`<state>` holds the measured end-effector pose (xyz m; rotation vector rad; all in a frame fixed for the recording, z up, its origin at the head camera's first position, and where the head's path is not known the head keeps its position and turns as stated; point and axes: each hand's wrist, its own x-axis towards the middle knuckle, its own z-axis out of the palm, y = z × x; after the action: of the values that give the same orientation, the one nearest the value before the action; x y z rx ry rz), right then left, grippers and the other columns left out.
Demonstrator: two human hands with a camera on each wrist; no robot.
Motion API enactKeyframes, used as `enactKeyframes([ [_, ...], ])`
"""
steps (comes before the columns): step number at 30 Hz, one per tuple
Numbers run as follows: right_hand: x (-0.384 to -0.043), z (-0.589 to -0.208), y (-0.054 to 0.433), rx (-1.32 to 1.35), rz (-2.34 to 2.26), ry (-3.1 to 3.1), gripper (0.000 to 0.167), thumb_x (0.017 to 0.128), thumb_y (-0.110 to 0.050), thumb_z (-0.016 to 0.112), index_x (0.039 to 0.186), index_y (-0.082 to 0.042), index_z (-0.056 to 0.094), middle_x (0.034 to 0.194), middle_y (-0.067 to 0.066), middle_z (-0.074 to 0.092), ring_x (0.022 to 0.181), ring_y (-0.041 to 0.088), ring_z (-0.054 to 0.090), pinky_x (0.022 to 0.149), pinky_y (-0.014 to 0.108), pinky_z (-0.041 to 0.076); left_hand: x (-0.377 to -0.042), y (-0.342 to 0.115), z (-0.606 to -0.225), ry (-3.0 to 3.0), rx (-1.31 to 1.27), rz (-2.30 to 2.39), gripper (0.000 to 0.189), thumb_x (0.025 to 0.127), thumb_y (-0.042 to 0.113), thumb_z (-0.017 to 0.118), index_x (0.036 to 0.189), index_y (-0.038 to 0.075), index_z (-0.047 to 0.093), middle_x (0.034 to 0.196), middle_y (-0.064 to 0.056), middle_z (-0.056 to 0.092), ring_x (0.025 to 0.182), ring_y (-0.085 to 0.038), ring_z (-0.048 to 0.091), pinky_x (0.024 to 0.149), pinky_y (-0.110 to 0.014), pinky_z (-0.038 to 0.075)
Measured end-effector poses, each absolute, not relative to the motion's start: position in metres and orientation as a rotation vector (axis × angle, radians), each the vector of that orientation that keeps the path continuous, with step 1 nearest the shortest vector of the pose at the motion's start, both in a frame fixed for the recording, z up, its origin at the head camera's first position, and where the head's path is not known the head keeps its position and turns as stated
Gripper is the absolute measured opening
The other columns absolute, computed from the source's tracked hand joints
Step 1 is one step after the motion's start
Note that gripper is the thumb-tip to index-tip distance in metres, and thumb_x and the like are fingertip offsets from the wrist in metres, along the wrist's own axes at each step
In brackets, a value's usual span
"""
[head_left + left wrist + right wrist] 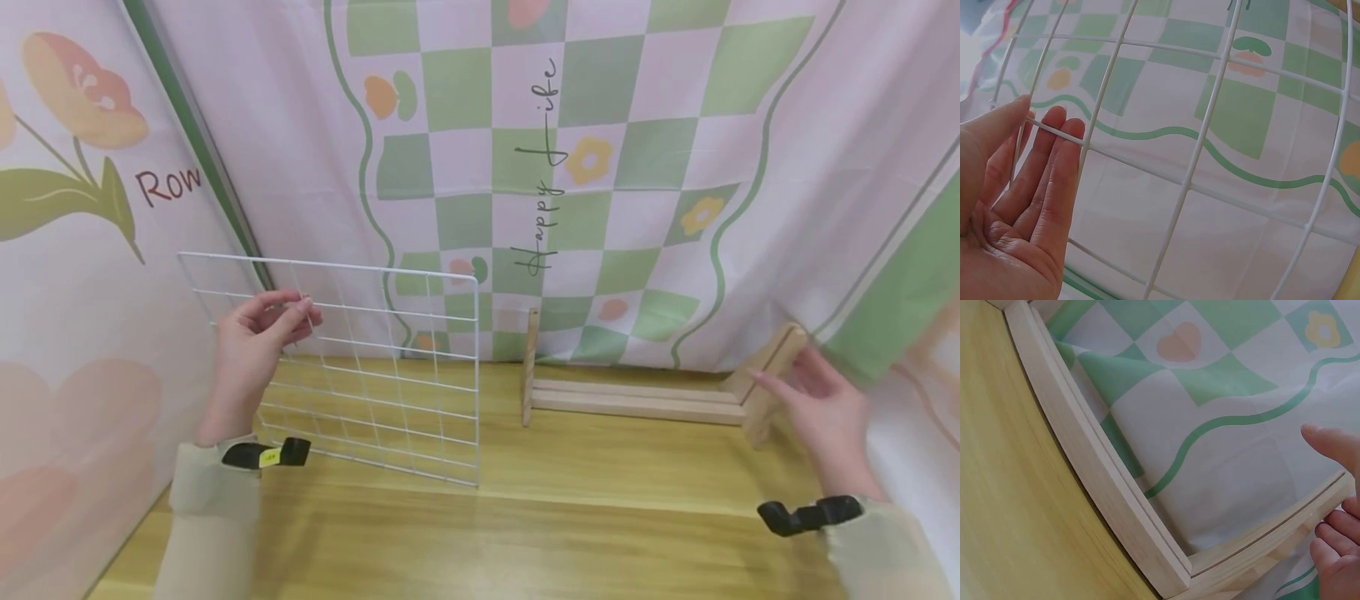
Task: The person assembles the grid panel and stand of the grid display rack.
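A white wire grid panel [477, 375] stands upright over the table on the left. My left hand [258, 342] pinches one of its wires between thumb and fingers, near the panel's upper left; the left wrist view shows the fingertips [1075, 134] behind the wire. To the right is a pale wooden stand [637, 404] with a low crossbar and an upright at each end. My right hand [832, 417] holds its right upright [1260, 542], whose front edge has a long groove. The fingers curl against its outer side, while the thumb [1329, 444] lies over the inner side.
The wood-grain table [525, 542] spreads under both things. Behind it hangs a curtain [457, 167] with green checks and lettering. Another printed cloth [75, 333] closes off the left side, and fabric [911, 275] with a green band hangs close beyond my right hand.
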<state>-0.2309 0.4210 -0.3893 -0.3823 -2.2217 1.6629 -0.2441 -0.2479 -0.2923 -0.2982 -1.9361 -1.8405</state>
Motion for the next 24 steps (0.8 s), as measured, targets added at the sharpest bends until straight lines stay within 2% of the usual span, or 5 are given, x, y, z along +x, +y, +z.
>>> enactKeyframes([
  [7, -0.2354, -0.3914, 0.4210, -0.358, 1.833, -2.076, 0.093, 0.085, -0.020, 0.086, 0.159, -0.030, 0.030, 0.164, -0.003, 0.025, 0.147, 0.011, 0.029, 0.097, 0.006, 0.038, -0.2445, -0.2488, -0.2925, -1.913, -0.322, -1.875, 0.018, 0.095, 0.015, 0.075, 0.109, 0.005, 0.071, 0.094, -0.002, 0.076, 0.089, -0.014, 0.073, 0.081, -0.022, 0.058],
  [12, -0.2349, -0.3934, 0.4191, -0.358, 1.726, -2.151, 0.089, 0.087, -0.023, 0.085, 0.159, -0.023, 0.034, 0.160, 0.001, 0.037, 0.130, 0.003, 0.048, 0.085, 0.003, 0.045, -0.2446, -0.2491, -0.2920, -1.909, -0.329, -1.872, 0.017, 0.095, 0.014, 0.075, 0.108, 0.004, 0.071, 0.093, -0.002, 0.076, 0.088, -0.013, 0.073, 0.081, -0.022, 0.058],
  [19, -0.2327, -0.3923, 0.4185, -0.266, 1.531, -2.329, 0.080, 0.090, -0.029, 0.081, 0.158, -0.020, 0.038, 0.120, -0.022, 0.063, 0.098, -0.012, 0.054, 0.081, 0.004, 0.046, -0.2435, -0.2482, -0.2910, -1.918, -0.325, -1.862, 0.017, 0.095, 0.013, 0.075, 0.108, 0.003, 0.071, 0.093, -0.002, 0.076, 0.087, -0.013, 0.073, 0.081, -0.022, 0.058],
  [21, -0.2337, -0.3910, 0.4190, -0.230, 1.497, -2.391, 0.079, 0.093, -0.034, 0.078, 0.158, -0.020, 0.036, 0.127, -0.016, 0.065, 0.112, -0.004, 0.056, 0.100, 0.016, 0.045, -0.2429, -0.2478, -0.2907, -1.931, -0.317, -1.849, 0.018, 0.095, 0.014, 0.075, 0.109, 0.004, 0.071, 0.093, -0.002, 0.076, 0.087, -0.013, 0.073, 0.081, -0.022, 0.058],
  [24, -0.2371, -0.3891, 0.4203, -0.186, 1.449, -2.506, 0.080, 0.096, -0.043, 0.072, 0.161, -0.022, 0.029, 0.151, 0.005, 0.050, 0.137, 0.024, 0.046, 0.119, 0.050, 0.027, -0.2432, -0.2475, -0.2905, -1.950, -0.310, -1.832, 0.019, 0.095, 0.016, 0.075, 0.109, 0.004, 0.071, 0.094, -0.002, 0.077, 0.087, -0.013, 0.073, 0.081, -0.023, 0.058],
])
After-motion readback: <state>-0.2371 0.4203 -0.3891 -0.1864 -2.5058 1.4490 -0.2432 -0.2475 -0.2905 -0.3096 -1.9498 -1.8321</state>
